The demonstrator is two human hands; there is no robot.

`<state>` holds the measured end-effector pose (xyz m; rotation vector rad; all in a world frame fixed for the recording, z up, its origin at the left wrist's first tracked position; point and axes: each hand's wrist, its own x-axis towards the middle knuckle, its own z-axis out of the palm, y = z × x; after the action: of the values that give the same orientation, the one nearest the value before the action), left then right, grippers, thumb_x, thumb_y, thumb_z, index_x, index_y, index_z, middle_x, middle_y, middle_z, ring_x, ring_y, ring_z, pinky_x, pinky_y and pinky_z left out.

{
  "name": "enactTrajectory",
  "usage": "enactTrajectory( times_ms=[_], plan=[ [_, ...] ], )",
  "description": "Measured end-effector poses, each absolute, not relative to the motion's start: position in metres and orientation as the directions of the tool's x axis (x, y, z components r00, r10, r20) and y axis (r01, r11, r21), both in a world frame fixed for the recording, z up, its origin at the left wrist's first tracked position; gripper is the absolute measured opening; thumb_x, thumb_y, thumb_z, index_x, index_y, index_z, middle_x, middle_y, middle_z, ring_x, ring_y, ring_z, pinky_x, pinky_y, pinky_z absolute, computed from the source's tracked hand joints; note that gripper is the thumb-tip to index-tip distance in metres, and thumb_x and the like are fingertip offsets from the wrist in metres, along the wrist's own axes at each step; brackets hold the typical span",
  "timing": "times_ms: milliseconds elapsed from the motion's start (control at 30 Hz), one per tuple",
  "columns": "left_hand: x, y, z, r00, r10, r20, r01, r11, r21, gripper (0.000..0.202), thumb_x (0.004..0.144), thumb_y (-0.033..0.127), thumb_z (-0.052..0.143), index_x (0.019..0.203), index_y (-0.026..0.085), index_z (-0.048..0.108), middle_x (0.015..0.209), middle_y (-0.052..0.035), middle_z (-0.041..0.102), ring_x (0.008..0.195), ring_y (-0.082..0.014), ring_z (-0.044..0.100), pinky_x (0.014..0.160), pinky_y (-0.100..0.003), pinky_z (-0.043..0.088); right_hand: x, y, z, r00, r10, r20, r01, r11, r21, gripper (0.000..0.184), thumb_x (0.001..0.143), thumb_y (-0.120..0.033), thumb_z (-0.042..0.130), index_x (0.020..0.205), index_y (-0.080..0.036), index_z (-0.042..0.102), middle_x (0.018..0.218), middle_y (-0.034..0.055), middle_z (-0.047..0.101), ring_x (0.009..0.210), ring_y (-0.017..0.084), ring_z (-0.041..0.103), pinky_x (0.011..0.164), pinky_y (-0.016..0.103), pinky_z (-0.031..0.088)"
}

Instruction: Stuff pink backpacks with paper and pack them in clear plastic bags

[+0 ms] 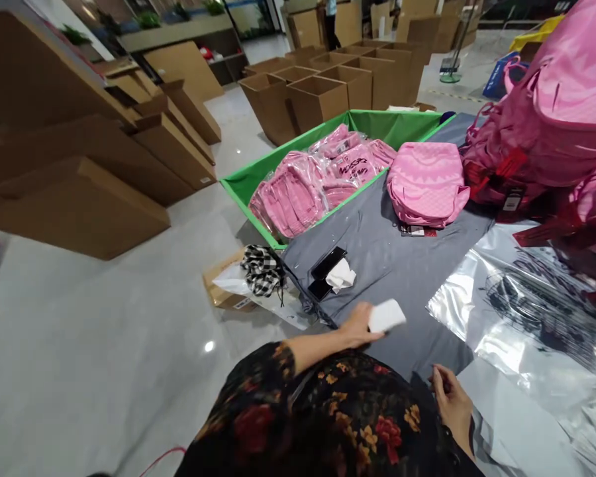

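Note:
My left hand (356, 327) is closed on a small white rectangular piece (387, 316), perhaps folded paper or tissue, above the grey cloth-covered table (402, 278). Just beyond it, a crumpled white tissue (341, 275) lies on a black phone-like object (328, 263). My right hand (451, 401) is low at the table's near side with its fingers curled together; I cannot make out whether anything is in them. Beside that hand lie a pale sheet (514, 417) and shiny clear plastic bags (506, 311) with dark print. A pink backpack (427, 185) rests farther back on the cloth.
A green-edged bin (243, 169) holds several bagged pink backpacks (293, 195). More pink backpacks (561, 119) are piled at the right. Open cardboard boxes (322, 96) stand behind, and others (74, 205) at the left. A checkered cloth item (262, 270) sits on a floor carton (228, 299).

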<state>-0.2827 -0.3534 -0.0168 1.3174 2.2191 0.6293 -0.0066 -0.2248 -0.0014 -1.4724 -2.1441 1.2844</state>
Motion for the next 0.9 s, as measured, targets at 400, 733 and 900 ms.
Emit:
enactTrajectory(
  times_ms=[400, 733, 900],
  plan=[
    [-0.498, -0.45, -0.031, -0.877, 0.434, -0.208, 0.432, 0.9, 0.056, 0.064, 0.089, 0.055, 0.046, 0.117, -0.002, 0.06, 0.11, -0.0248, 0.064, 0.109, -0.036, 0.061, 0.098, -0.042, 0.046, -0.109, -0.214, -0.022, -0.713, 0.533, -0.455, 0.695, 0.452, -0.559, 0.032, 0.088, -0.034, 0.042, 0.097, -0.021, 0.07, 0.086, 0.0108, 0.076, 0.082, 0.026, 0.072, 0.078, 0.035, 0.051],
    [-0.481, -0.294, -0.041, -0.515, 0.821, 0.248, 0.802, 0.359, 0.476, 0.046, 0.097, 0.043, 0.042, 0.131, 0.017, 0.056, 0.136, -0.0178, 0.061, 0.13, -0.0302, 0.056, 0.113, -0.049, 0.042, -0.087, -0.207, -0.053, -0.533, 0.689, -0.492, 0.758, 0.129, -0.64, 0.016, 0.078, -0.035, 0.048, 0.074, -0.023, 0.057, 0.067, 0.0028, 0.067, 0.065, 0.021, 0.063, 0.066, 0.032, 0.047],
    [-0.439, -0.103, -0.018, -0.219, 0.972, 0.091, 0.885, 0.158, 0.439, 0.055, 0.091, 0.03, 0.059, 0.142, 0.011, 0.049, 0.151, -0.0216, 0.05, 0.14, -0.0309, 0.045, 0.119, -0.051, 0.035, -0.122, -0.167, -0.015, -0.532, 0.705, -0.469, 0.699, 0.054, -0.713, 0.03, 0.083, -0.044, 0.047, 0.091, -0.02, 0.062, 0.068, 0.0023, 0.065, 0.062, 0.019, 0.062, 0.067, 0.031, 0.047]
  ],
)
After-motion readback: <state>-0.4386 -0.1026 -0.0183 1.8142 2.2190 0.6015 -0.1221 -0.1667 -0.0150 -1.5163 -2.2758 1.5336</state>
